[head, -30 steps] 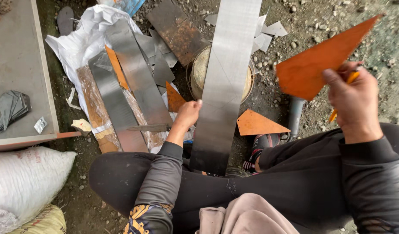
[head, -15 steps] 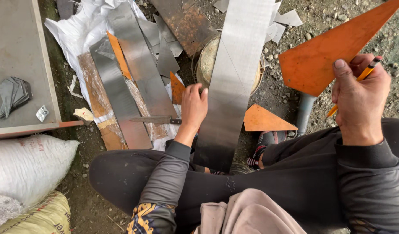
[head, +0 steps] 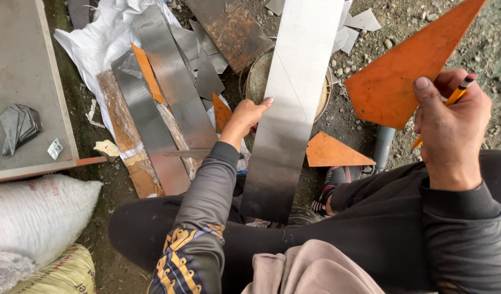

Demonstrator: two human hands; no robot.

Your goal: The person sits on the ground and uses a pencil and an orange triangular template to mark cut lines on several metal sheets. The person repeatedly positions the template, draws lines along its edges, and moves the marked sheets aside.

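While the left hand (head: 249,114) grips the edge of the long metal strip (head: 292,103) at 12 o'clock, the right hand (head: 452,122) at 3 o'clock holds closed an orange triangle plate (head: 405,73) and a pencil (head: 452,100).

A long, bright metal strip (head: 294,103) runs from the near centre away to the far edge, faint diagonal lines scribed across it, its near end by the knees. The left hand (head: 245,117) grips its left edge. On the right, the right hand (head: 452,125) holds up a rusty orange triangle (head: 403,76), point far right, together with a yellow pencil (head: 456,97).
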